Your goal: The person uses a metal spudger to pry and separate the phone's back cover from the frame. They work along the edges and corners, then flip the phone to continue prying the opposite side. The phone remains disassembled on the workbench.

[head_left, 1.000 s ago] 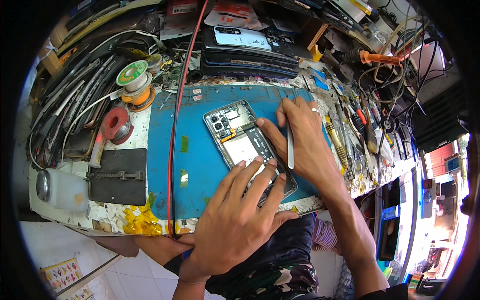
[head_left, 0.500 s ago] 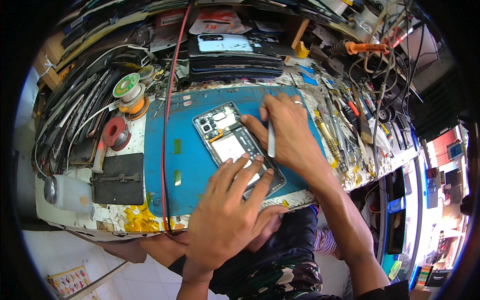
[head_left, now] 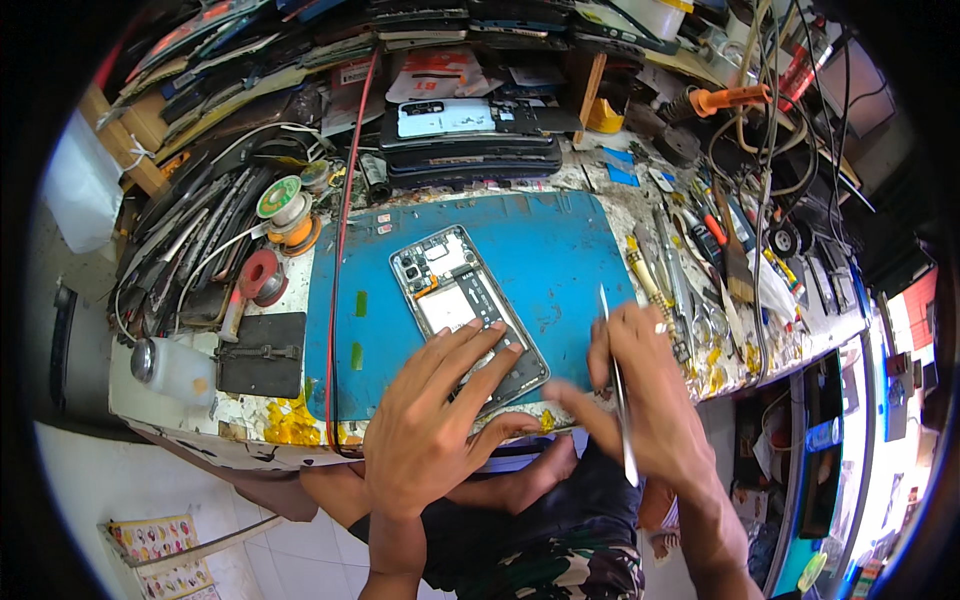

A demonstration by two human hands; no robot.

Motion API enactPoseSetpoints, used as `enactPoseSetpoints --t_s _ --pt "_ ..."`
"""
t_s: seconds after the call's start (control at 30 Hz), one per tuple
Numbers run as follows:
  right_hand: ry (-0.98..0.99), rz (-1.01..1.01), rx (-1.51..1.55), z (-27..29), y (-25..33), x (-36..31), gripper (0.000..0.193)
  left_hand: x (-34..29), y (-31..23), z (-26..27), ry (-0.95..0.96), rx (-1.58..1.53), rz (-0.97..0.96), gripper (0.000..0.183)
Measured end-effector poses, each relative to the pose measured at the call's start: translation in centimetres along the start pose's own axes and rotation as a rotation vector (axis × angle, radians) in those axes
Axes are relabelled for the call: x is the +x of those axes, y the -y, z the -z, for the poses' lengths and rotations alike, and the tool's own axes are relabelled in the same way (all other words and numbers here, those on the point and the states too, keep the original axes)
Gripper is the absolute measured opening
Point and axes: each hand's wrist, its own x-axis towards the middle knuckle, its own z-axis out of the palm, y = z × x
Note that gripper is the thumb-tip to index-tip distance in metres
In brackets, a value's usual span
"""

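Observation:
An opened smartphone (head_left: 447, 306) lies tilted on the blue work mat (head_left: 560, 250), its inner parts, camera lenses and an orange flex cable showing. My left hand (head_left: 430, 425) rests on its lower part, fingers stretched out flat and slightly apart, hiding some of the phone. To the right of the phone, above the mat's near right corner, my right hand (head_left: 645, 400) grips a thin metal pry tool (head_left: 616, 380) held nearly upright in the picture. Its thumb is smeared by motion. The tool is apart from the phone.
A red and black cable pair (head_left: 342, 220) crosses the mat's left side. Solder spools (head_left: 262, 280), a pump bottle (head_left: 172, 370) and a dark plate (head_left: 260, 355) stand left. Phones are stacked (head_left: 470, 160) behind; brushes and tweezers (head_left: 672, 250) lie right.
My right hand has moved from the phone's upper right edge toward me and to the right, carrying the pry tool. My left hand stays on the phone. The whole view has shifted slightly.

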Motion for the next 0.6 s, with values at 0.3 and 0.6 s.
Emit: enactPoseSetpoints --t_s 0.3,0.6 --pt "0.46 0.307 0.641 0.5 -1.3 -3.1 0.04 -1.5 -1.4 0.8 -0.068 -0.316 -0.206 0.034" --pt "0.598 0.127 1.156 -0.5 -2.4 -4.5 0.065 -2.5 -3.1 1.0 -0.092 -0.363 -0.193 0.023"
